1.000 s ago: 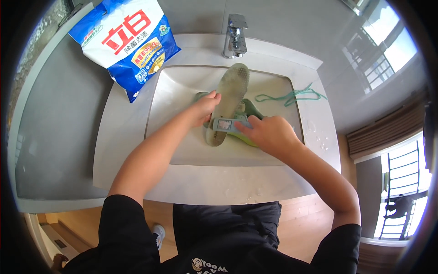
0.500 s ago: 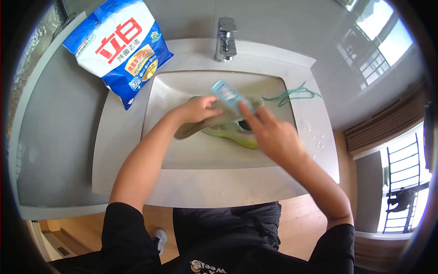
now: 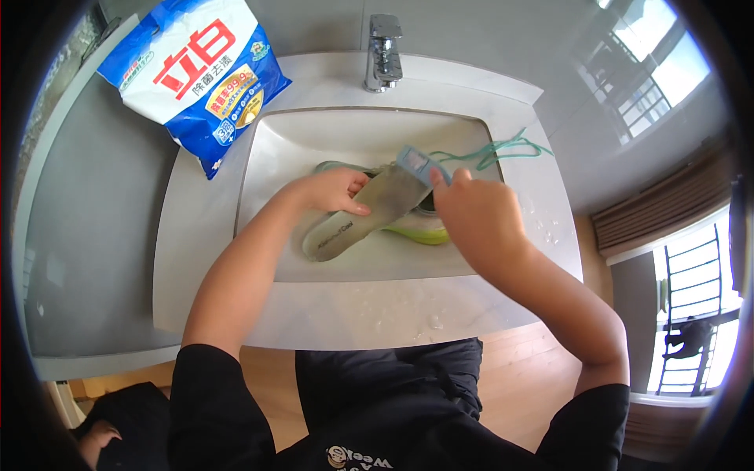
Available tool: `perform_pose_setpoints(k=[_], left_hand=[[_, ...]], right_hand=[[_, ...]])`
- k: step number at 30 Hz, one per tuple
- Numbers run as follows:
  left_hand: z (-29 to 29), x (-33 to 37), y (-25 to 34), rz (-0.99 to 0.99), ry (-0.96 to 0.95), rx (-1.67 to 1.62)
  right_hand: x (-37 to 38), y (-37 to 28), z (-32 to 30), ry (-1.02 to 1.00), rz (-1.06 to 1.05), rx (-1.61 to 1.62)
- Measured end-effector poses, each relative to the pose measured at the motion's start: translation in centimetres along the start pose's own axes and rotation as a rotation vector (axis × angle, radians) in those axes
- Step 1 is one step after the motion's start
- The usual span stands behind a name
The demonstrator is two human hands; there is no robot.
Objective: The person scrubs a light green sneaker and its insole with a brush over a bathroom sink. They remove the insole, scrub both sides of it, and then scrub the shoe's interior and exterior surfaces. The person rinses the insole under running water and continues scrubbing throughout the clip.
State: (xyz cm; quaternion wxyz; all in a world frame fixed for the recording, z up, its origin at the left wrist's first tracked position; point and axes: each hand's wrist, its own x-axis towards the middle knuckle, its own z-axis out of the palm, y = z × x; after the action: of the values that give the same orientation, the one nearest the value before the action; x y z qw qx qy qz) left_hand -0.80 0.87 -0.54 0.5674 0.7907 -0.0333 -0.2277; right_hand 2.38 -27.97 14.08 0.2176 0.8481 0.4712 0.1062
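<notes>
My left hand (image 3: pixel 338 191) grips the side of a grey-beige insole (image 3: pixel 363 213), thumb on top, holding it slanted over the sink. In my right hand (image 3: pixel 475 208) is a light-blue scrubbing brush (image 3: pixel 419 163), its back facing up and its underside hidden. The brush lies against the insole's far right end. Beneath the insole, a shoe with a lime-green sole (image 3: pixel 420 234) rests in the sink, mostly covered. Behind my left hand shows the greenish edge of another piece (image 3: pixel 334 166), perhaps a second shoe.
The white sink basin (image 3: pixel 290 133) is set in a pale counter (image 3: pixel 353 314) with water drops. A chrome faucet (image 3: pixel 383 59) stands behind it. Green laces (image 3: pixel 510 147) trail over the right rim. A blue-white detergent bag (image 3: pixel 196 78) stands back left. Another person's hand (image 3: pixel 100 434) shows lower left.
The insole has turned to show more of its face. My right hand and the brush have shifted slightly right. Another person's hand and dark clothing have appeared at the lower left.
</notes>
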Motion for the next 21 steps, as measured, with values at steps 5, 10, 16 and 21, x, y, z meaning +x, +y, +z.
perform_pose_setpoints(k=[5, 10, 16, 21], left_hand=[[0.4, 0.5, 0.2, 0.066, 0.004, -0.048], [0.5, 0.9, 0.6, -0.069, 0.009, 0.058], [-0.4, -0.1, 0.7, -0.096, 0.004, 0.049], [0.8, 0.1, 1.3, -0.070, 0.043, 0.030]], right_hand=[[-0.1, -3.1, 0.4, 0.136, -0.111, 0.104], [0.0, -3.0, 3.5, -0.063, -0.071, -0.048], [-1.5, 0.1, 0.2, 0.062, 0.075, -0.054], [-0.9, -4.2, 2.8, 0.004, -0.035, 0.061]])
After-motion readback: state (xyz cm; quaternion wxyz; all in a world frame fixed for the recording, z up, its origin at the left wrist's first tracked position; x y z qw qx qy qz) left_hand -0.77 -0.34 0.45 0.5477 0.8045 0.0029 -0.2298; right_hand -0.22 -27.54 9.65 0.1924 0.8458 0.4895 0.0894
